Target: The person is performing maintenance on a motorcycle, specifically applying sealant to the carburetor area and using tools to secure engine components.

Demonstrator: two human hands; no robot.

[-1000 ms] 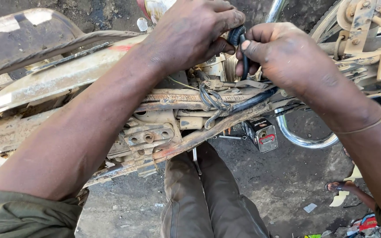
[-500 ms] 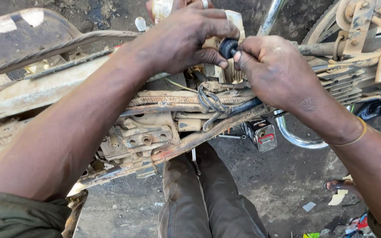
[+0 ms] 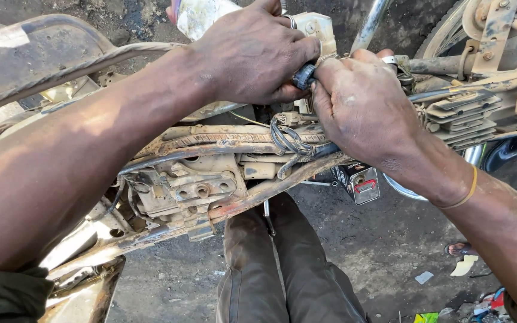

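Observation:
A stripped, rusty motorcycle frame [image 3: 210, 179] lies across my view. Both hands work at its upper middle. My left hand [image 3: 252, 54] is closed around a pale part of the frame, its thumb against a small dark rubber cap [image 3: 304, 75]. Pressed against it from the right, my right hand [image 3: 360, 107] pinches the same dark cap with fingertips and covers what lies behind it. Just below the hands hangs a bundle of dark wires [image 3: 288, 140]. A thin yellow band circles my right wrist.
My trousered legs [image 3: 282, 269] stand under the frame on dark oily ground. A small black box with a red mark [image 3: 360, 182] hangs below the right hand. The finned engine [image 3: 462, 119] and a chrome pipe [image 3: 369, 24] sit right; paper scraps [image 3: 465, 266] lie at lower right.
Both hands have shifted slightly up and closer together on the dark cap. The view has tilted a little; the frame itself has not moved.

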